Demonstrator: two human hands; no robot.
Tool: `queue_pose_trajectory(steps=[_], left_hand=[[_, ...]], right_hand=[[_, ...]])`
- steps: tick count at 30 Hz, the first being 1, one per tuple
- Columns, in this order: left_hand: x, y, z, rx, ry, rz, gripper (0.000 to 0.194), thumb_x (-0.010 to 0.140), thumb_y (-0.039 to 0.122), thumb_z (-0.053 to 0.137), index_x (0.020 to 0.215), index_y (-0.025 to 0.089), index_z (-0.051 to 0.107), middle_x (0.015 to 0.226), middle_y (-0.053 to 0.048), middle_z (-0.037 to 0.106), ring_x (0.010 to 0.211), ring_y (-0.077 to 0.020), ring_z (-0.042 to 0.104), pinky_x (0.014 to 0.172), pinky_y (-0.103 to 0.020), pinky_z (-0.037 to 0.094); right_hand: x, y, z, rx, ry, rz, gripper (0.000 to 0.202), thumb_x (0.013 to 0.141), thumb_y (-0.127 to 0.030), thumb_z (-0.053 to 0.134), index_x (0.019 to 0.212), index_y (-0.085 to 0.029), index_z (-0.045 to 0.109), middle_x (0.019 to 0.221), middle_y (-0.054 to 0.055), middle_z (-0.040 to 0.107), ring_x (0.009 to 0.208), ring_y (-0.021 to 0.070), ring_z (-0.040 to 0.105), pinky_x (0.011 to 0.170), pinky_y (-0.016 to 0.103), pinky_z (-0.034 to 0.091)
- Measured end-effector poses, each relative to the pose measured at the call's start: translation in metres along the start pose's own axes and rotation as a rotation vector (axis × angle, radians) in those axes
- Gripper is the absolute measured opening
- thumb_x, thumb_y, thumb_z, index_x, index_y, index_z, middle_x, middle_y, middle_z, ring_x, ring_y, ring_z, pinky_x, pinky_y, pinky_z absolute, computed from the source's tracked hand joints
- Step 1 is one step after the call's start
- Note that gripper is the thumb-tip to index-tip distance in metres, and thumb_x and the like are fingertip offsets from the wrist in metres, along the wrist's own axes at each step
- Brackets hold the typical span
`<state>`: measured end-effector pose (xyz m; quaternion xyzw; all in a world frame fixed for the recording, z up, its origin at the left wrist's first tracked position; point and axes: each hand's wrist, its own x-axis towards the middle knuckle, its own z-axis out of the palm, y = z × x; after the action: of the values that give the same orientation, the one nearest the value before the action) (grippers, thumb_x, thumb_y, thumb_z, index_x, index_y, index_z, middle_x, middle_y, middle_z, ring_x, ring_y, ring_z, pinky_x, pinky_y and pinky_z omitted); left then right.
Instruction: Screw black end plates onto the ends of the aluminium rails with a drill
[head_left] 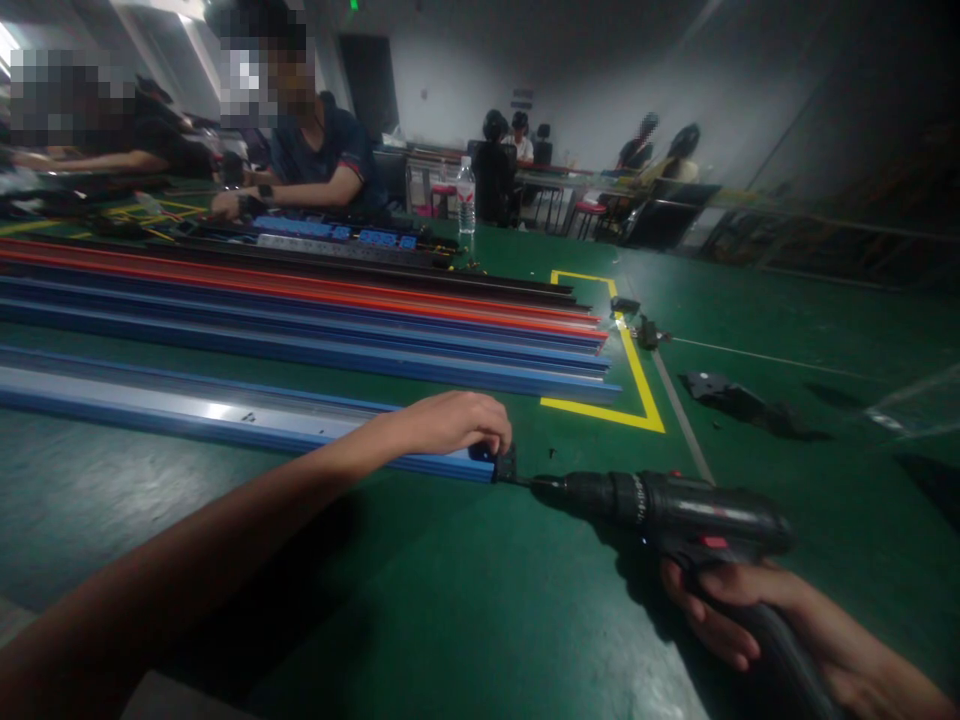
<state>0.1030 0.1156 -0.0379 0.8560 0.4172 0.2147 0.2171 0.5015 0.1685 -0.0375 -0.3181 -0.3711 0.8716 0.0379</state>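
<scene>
My right hand point(720, 620) is wrapped round the handle of a black cordless drill point(675, 505) with red accents. The drill points left, and its bit meets a small black end piece point(508, 464) at the near right end of a blue channel rail point(375, 455). Over that end lies my left hand point(457, 425), fingers curled down and closed on the end piece; the fingertips are partly hidden. The rail lies flat on the green table, its pale inside facing up.
Behind lie more blue rails point(450, 365), red rails point(420, 298) and black ones. Yellow tape point(641, 380) marks the table. Small black parts point(720, 390) lie to the right. A water bottle point(466, 200) stands at the back; a co-worker point(322, 160) sits across the table.
</scene>
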Motion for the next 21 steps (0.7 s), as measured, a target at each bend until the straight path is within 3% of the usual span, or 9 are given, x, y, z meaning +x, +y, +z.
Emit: queue_pose_trajectory(steps=[7, 21], left_hand=[[0.0007, 0.0017, -0.0007, -0.001, -0.016, -0.012, 0.022, 0.092, 0.004, 0.052, 0.089, 0.019, 0.069, 0.090, -0.002, 0.067, 0.085, -0.0127, 0.060, 0.078, -0.025, 0.044], [-0.0006, -0.0018, 0.0008, 0.002, -0.011, -0.004, 0.023, 0.094, 0.007, 0.050, 0.092, 0.021, 0.070, 0.092, -0.002, 0.068, 0.086, -0.0131, 0.061, 0.078, -0.027, 0.044]], right_hand=[[0.0012, 0.0071, -0.0066, 0.022, -0.021, -0.053, 0.025, 0.083, -0.027, 0.074, 0.099, -0.007, 0.074, 0.080, 0.008, 0.069, 0.049, 0.0048, 0.053, 0.049, 0.018, 0.048], [-0.0001, -0.0006, -0.0039, -0.068, -0.029, 0.008, 0.029, 0.083, -0.034, 0.075, 0.096, -0.009, 0.074, 0.078, 0.005, 0.066, 0.050, 0.0052, 0.051, 0.054, 0.022, 0.049]])
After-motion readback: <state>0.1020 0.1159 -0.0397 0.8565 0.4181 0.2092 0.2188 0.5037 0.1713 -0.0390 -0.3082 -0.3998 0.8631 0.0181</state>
